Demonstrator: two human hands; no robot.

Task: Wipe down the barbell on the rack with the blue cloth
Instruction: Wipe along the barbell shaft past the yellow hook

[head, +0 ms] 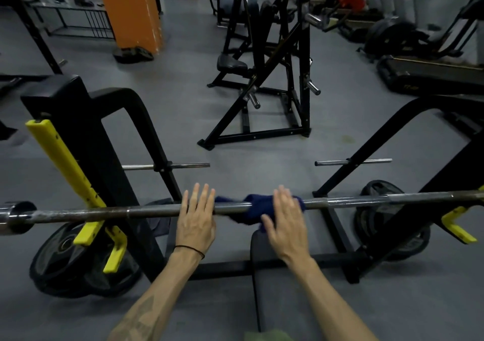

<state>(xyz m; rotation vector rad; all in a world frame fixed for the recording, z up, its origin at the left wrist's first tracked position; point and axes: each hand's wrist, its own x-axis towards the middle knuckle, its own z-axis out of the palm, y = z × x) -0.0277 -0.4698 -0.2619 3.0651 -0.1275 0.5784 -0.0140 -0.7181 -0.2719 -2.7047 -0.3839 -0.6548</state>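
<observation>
The steel barbell (146,211) lies across the picture on the yellow hooks of a black bench rack (86,141). A dark blue cloth (252,207) is draped over the middle of the bar. My right hand (286,218) lies flat on the cloth with straight fingers and presses it onto the bar. My left hand (196,217) rests on the bare bar just left of the cloth, fingers straight and pointing forward. A thin black band circles my left wrist.
Weight plates lean by the rack's left foot (78,262) and right foot (392,220). The dark bench pad (272,288) runs under the bar towards me. Chrome pegs (167,167) stick out of the uprights. A black plate-loaded machine (264,78) stands beyond on the grey floor.
</observation>
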